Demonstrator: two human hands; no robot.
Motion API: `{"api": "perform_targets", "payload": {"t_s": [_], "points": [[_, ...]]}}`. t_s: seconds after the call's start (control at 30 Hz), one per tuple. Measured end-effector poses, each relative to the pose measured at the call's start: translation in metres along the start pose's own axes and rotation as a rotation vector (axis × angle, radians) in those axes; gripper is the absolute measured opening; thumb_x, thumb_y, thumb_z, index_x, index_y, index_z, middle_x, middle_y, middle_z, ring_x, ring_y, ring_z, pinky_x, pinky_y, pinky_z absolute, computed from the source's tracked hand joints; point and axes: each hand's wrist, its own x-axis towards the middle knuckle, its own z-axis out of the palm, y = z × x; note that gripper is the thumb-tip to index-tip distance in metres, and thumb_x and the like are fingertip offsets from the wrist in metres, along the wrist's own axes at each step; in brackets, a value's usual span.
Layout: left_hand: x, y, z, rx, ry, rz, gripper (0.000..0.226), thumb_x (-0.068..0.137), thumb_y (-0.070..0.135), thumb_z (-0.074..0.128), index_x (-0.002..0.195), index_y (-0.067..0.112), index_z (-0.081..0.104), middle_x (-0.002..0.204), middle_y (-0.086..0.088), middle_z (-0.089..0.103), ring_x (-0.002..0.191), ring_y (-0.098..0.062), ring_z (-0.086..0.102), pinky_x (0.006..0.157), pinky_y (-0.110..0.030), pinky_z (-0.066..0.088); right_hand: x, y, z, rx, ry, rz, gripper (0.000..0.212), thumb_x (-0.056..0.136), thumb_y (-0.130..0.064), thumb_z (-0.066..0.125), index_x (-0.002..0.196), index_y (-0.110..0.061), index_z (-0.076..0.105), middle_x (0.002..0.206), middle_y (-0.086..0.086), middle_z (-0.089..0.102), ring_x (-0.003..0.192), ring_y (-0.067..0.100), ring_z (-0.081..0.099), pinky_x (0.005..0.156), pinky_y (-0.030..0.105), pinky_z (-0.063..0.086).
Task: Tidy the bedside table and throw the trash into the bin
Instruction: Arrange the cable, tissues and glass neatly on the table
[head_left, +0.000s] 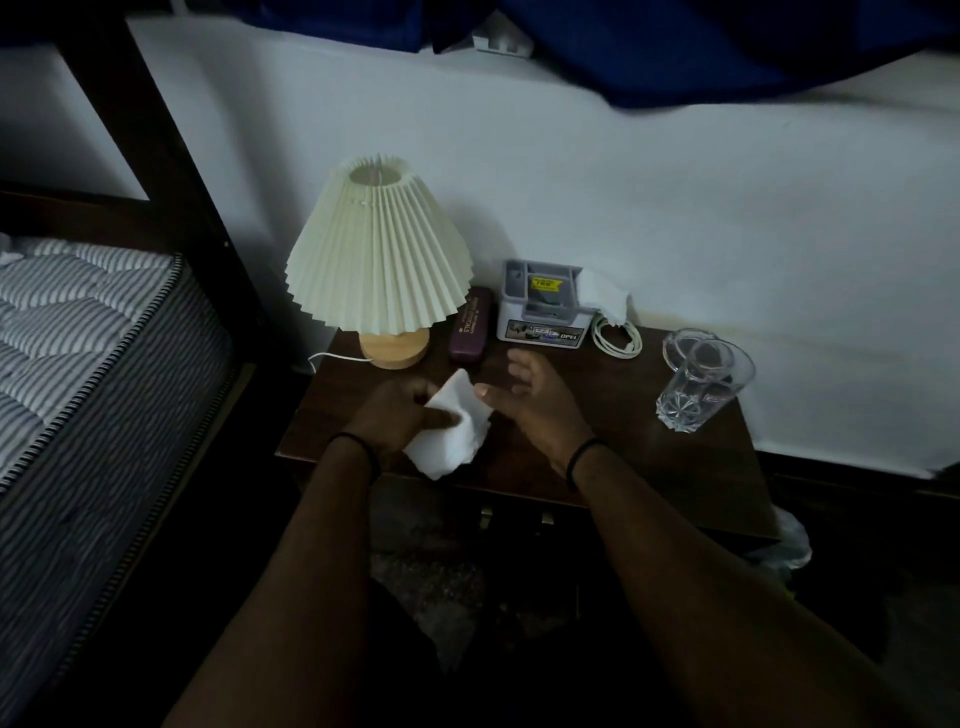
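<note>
A dark wooden bedside table (649, 467) stands against the white wall. My left hand (400, 415) grips a crumpled white tissue (457, 431) over the table's front middle. Just right of the tissue, my right hand (530, 395) hovers with fingers spread and holds nothing. A second white tissue (602, 296) lies crumpled at the back, beside a grey and white box (543, 306). A plastic bag (784, 545) shows low at the table's right side; whether it lines a bin I cannot tell.
A pleated cream lamp (379, 260) on a wooden base stands back left, with a purple case (470, 325) next to it. A coiled white cable (618, 335) lies behind. Two clear glasses (701, 384) stand at the right. A striped mattress (78, 338) lies on the left.
</note>
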Motion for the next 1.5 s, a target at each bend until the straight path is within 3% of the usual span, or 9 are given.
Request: {"api": "perform_targets", "payload": {"t_s": [0.2, 0.43, 0.6, 0.7, 0.8, 0.93, 1.13, 1.27, 1.5], "points": [[-0.002, 0.009, 0.004, -0.065, -0.144, 0.141, 0.017, 0.08, 0.01, 0.077, 0.088, 0.002, 0.065, 0.076, 0.003, 0.063, 0.062, 0.004, 0.055, 0.059, -0.012, 0.043, 0.006, -0.02, -0.03, -0.059, -0.324, 0.119, 0.074, 0.082, -0.026, 0.075, 0.146, -0.015, 0.038, 0.138, 0.007, 0.052, 0.124, 0.018, 0.052, 0.092, 0.026, 0.044], [-0.002, 0.008, -0.001, -0.183, -0.315, 0.142, 0.02, 0.082, 0.0, 0.072, 0.099, -0.003, 0.064, 0.085, 0.003, 0.068, 0.078, -0.002, 0.062, 0.069, -0.017, 0.05, 0.008, 0.0, -0.038, 0.182, -0.512, 0.225, 0.026, 0.087, -0.015, 0.066, 0.114, -0.012, 0.065, 0.108, 0.007, 0.07, 0.099, 0.019, 0.065, 0.083, 0.031, 0.054], [0.009, -0.004, 0.001, -0.208, -0.22, -0.005, 0.026, 0.078, 0.01, 0.077, 0.1, -0.002, 0.069, 0.092, -0.007, 0.071, 0.083, -0.014, 0.064, 0.077, -0.031, 0.051, 0.016, -0.005, -0.042, 0.157, -0.452, 0.226, 0.025, 0.082, -0.004, 0.071, 0.106, 0.001, 0.065, 0.098, 0.014, 0.071, 0.09, 0.024, 0.069, 0.076, 0.035, 0.058], [0.012, -0.007, 0.002, -0.272, -0.173, -0.107, 0.017, 0.078, 0.013, 0.078, 0.09, 0.004, 0.069, 0.076, -0.003, 0.071, 0.066, -0.013, 0.063, 0.061, -0.029, 0.052, 0.024, -0.022, -0.051, -0.052, -0.349, 0.164, 0.016, 0.081, -0.003, 0.073, 0.095, -0.007, 0.066, 0.095, 0.014, 0.07, 0.088, 0.026, 0.066, 0.075, 0.037, 0.056], [0.015, -0.006, 0.002, -0.321, -0.098, -0.19, 0.022, 0.082, 0.018, 0.076, 0.096, 0.004, 0.067, 0.078, -0.008, 0.07, 0.061, -0.016, 0.06, 0.054, -0.029, 0.047, 0.034, -0.047, -0.061, -0.309, -0.178, 0.088, 0.035, 0.079, -0.005, 0.076, 0.113, -0.002, 0.065, 0.108, 0.018, 0.066, 0.088, 0.028, 0.064, 0.057, 0.032, 0.058], [0.019, -0.001, 0.009, -0.343, 0.009, -0.227, 0.025, 0.088, 0.022, 0.07, 0.101, 0.001, 0.065, 0.075, -0.006, 0.064, 0.056, -0.015, 0.054, 0.047, -0.024, 0.043, 0.058, -0.083, -0.077, -0.08, 0.032, 0.141, 0.048, 0.082, 0.01, 0.067, 0.127, 0.004, 0.052, 0.124, 0.029, 0.053, 0.093, 0.041, 0.059, 0.038, 0.031, 0.054], [0.032, 0.004, 0.025, -0.412, 0.054, -0.214, 0.025, 0.091, 0.028, 0.066, 0.094, 0.004, 0.061, 0.07, -0.006, 0.063, 0.05, -0.014, 0.051, 0.042, -0.021, 0.04, 0.104, -0.128, -0.081, -0.202, 0.297, -0.005, 0.047, 0.077, 0.004, 0.069, 0.123, -0.003, 0.059, 0.116, 0.014, 0.063, 0.082, 0.036, 0.069, 0.059, 0.045, 0.06], [0.039, 0.006, 0.03, -0.438, 0.065, -0.216, 0.028, 0.093, 0.029, 0.063, 0.099, 0.002, 0.063, 0.071, -0.007, 0.062, 0.049, -0.014, 0.051, 0.039, -0.019, 0.04, 0.13, -0.148, -0.062, -0.466, 0.363, -0.046, 0.018, 0.077, -0.006, 0.067, 0.095, -0.009, 0.067, 0.076, 0.002, 0.068, 0.07, 0.031, 0.073, 0.067, 0.047, 0.061], [0.048, 0.007, 0.034, -0.492, 0.062, -0.248, 0.023, 0.094, 0.03, 0.061, 0.093, 0.007, 0.06, 0.068, -0.007, 0.06, 0.047, -0.014, 0.049, 0.038, -0.019, 0.04, 0.164, -0.139, -0.04, -0.786, 0.43, -0.106, 0.011, 0.078, -0.012, 0.056, 0.067, -0.014, 0.055, 0.092, 0.016, 0.07, 0.095, 0.035, 0.069, 0.08, 0.031, 0.055]]}}
